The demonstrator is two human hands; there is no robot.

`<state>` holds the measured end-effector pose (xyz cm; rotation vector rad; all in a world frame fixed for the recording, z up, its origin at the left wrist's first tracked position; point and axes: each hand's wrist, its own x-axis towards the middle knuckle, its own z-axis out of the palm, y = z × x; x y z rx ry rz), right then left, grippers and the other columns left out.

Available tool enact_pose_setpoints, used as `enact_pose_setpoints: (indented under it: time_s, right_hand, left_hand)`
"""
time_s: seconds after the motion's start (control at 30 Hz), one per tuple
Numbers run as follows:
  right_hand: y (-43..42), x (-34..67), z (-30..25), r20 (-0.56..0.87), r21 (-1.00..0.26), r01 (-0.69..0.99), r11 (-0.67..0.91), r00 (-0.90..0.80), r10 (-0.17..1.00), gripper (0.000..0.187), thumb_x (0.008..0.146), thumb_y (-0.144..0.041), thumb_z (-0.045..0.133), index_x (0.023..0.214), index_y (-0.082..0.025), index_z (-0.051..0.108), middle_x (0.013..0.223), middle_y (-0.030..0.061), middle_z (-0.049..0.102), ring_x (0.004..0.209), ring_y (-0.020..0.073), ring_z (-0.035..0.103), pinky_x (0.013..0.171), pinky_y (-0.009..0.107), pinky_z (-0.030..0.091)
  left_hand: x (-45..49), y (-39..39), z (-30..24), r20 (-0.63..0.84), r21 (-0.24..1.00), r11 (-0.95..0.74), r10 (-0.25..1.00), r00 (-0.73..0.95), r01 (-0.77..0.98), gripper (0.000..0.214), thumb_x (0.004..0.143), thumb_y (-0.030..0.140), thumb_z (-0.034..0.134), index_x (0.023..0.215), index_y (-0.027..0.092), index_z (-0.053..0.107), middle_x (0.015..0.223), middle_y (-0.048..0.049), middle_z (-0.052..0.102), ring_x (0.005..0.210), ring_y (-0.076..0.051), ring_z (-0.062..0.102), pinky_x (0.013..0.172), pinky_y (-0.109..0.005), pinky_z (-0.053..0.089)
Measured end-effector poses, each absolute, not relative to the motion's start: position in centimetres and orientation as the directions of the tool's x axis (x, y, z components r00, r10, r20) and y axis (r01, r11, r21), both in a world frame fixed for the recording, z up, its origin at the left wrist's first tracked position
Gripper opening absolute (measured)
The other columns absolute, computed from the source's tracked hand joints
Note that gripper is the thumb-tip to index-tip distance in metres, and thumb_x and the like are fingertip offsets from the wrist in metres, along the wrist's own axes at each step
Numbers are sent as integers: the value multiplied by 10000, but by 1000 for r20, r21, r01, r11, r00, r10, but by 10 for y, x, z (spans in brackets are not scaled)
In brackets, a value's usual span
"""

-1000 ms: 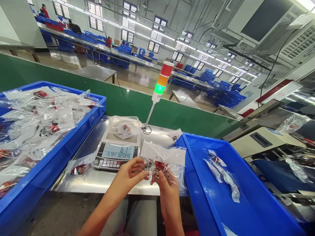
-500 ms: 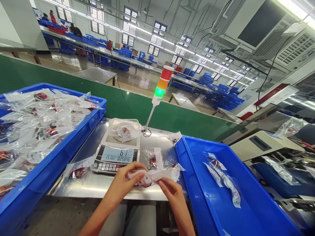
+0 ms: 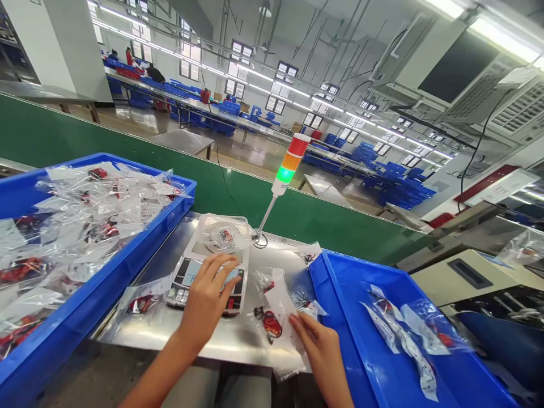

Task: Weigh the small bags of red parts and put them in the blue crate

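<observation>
Counting scale [image 3: 185, 277] sits under my left hand [image 3: 207, 300], fingers spread, holding nothing. Right hand [image 3: 323, 358] is open, fingertips [image 3: 297, 322] on a clear poly bag [image 3: 278, 306] on the steel bench [image 3: 238, 345], not gripping.

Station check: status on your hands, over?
Left hand over scale. Right hand on bag holding red part. Blue bin beside right hand.

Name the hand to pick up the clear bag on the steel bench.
Right, probably: the right hand is on that clear bag, while the left hand is over the digital scale.
</observation>
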<state>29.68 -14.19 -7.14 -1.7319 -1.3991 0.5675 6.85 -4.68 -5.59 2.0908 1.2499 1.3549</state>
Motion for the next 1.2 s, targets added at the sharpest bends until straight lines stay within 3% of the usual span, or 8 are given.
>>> enact_pose_setpoints:
  time_s: [0.1,0.2,0.27,0.37,0.57,0.67,1.03,1.2]
  right_hand:
    - [-125,311,-56,216,-816,575,-55,393,894,481,819,-623,637,868,-176,807,772,66,756,718,245,654,599,271,487]
    - [-89,308,-32,328,-776,631,16,382,864,464,854,-575,584,911,-169,801,784,66,760,711,239,646,633,289,482]
    - [-55,297,-17,422,-734,674,87,351,836,446,890,-521,529,961,-165,788,833,72,774,730,243,657,679,310,490]
    - [-1,270,-1,558,-665,701,258,237,796,400,944,-408,451,1049,-181,764,1002,81,788,884,256,696,807,343,515]
    - [53,225,-18,500,-506,682,528,-267,824,303,918,-166,516,1065,-267,761,1240,42,734,1228,239,616,1121,462,394]
    - [44,221,-39,465,-524,655,545,-316,827,295,908,-176,554,1120,-249,746,1292,59,706,1284,257,566,1137,502,377]
    - [-34,293,-81,420,-688,678,260,80,904,312,948,-411,515,1064,-239,748,1153,94,744,1131,285,645,1023,491,471]
    - [-78,315,-163,207,-544,839,5,128,970,462,808,-445,694,1220,-234,694,1339,125,660,1250,374,570,1053,548,427]
  left_hand:
    - [64,1,-42,540,485,-601,777,324,635,420,845,133,615,1254,223,648,1435,-84,588,1431,-299,413,1219,-523,269]
    - [66,48,-27,408,490,-518,847,340,701,240,785,76,620,946,205,742,1172,-88,741,1241,-282,608,1165,-455,357]
    - [61,73,-16,392,530,-430,889,239,730,174,845,142,570,807,194,732,923,-95,776,980,-267,712,988,-398,493]
    - [38,91,2,439,582,-306,898,25,753,277,930,235,452,926,171,722,891,-112,769,828,-255,721,787,-346,523]
    - [-30,66,14,507,626,-146,823,-258,766,344,970,296,371,1069,161,672,925,-99,768,806,-238,729,765,-314,507]
    - [-46,47,1,514,594,-56,794,-325,802,372,975,334,363,1080,150,668,908,-131,764,869,-302,727,797,-370,502]
    - [-32,-19,-91,503,599,-215,851,-154,771,511,981,528,342,1266,170,571,1254,-151,676,1138,-316,655,952,-435,517]
    - [-23,-39,-96,456,692,-231,874,-166,684,510,979,588,332,1174,210,613,1173,-111,702,1099,-296,667,977,-430,512]
